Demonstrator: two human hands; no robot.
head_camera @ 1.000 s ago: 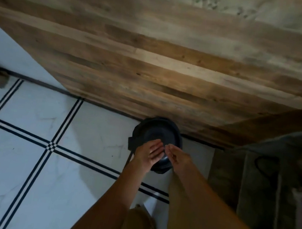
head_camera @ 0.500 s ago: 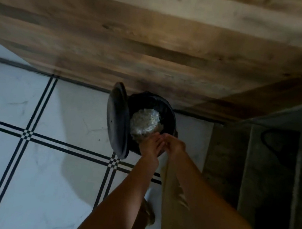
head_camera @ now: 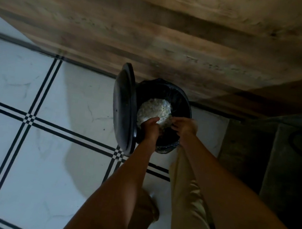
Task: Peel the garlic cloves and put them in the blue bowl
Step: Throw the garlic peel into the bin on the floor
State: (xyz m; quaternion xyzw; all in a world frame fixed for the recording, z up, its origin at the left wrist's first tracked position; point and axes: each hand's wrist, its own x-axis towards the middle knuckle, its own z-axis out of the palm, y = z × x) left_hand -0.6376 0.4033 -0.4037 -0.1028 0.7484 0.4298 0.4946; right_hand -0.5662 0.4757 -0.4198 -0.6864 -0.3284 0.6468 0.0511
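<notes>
Head view: left hand (head_camera: 150, 127) and right hand (head_camera: 184, 127) meet over open bin (head_camera: 184, 107) (lid (head_camera: 123, 108) raised, left). Blur hides whether either grasps anything. Risk: whatever is shed may miss, littering floor (head_camera: 71, 93).

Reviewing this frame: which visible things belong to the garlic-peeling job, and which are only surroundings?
Job in hand (probably discarding peelings; no garlic or blue bowl shows):
- left hand and right hand, over the bin's mouth
- black bin, its lid raised
- pale waste inside

Just there:
- tiled floor
- wooden cabinet front
- trouser leg
</notes>
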